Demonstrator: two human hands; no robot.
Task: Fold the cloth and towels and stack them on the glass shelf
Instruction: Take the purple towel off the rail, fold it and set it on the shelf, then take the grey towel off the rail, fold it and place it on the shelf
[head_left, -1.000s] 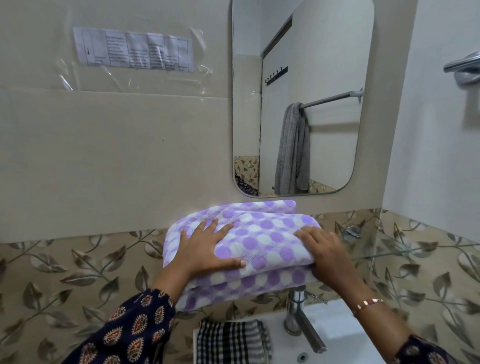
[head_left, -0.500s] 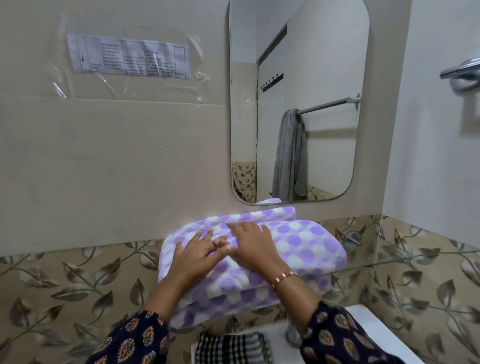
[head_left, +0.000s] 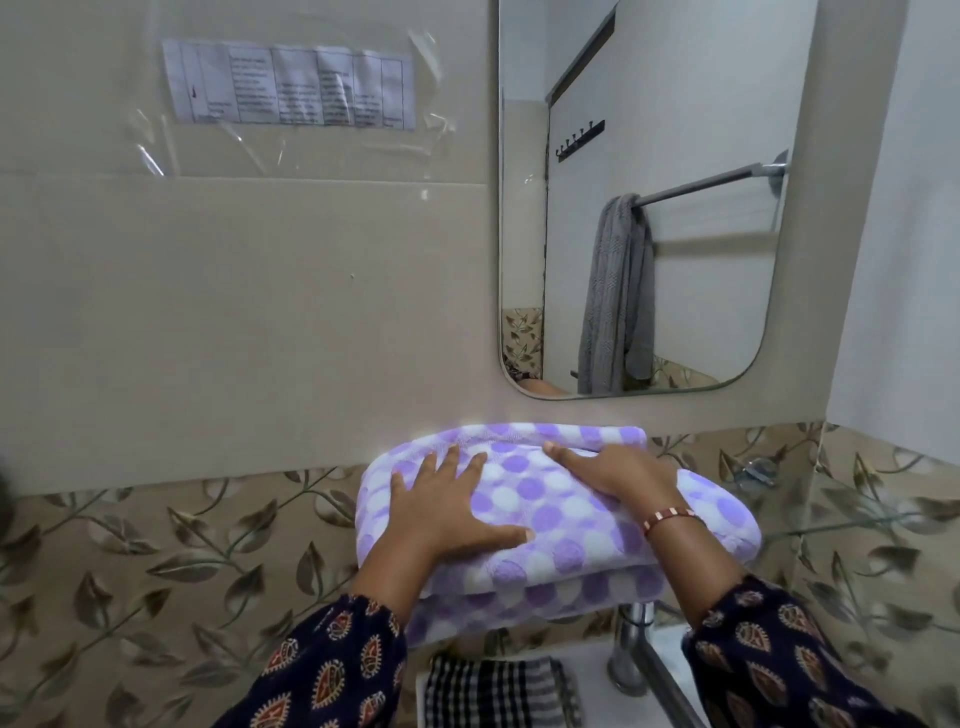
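Here, flat-fingered left hand (head_left: 441, 514) and right hand (head_left: 618, 475) press the folded towel (head_left: 545, 525), which may slide off the glass shelf (head_left: 841, 526) toward the wrists if overhanging.

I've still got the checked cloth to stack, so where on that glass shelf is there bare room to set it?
The glass shelf shows bare glass only right of the purple dotted towel, out to the side wall. The rest is crowded: the towel fills it, with the left hand and right hand flat on top. The checked cloth lies below, beside the tap.
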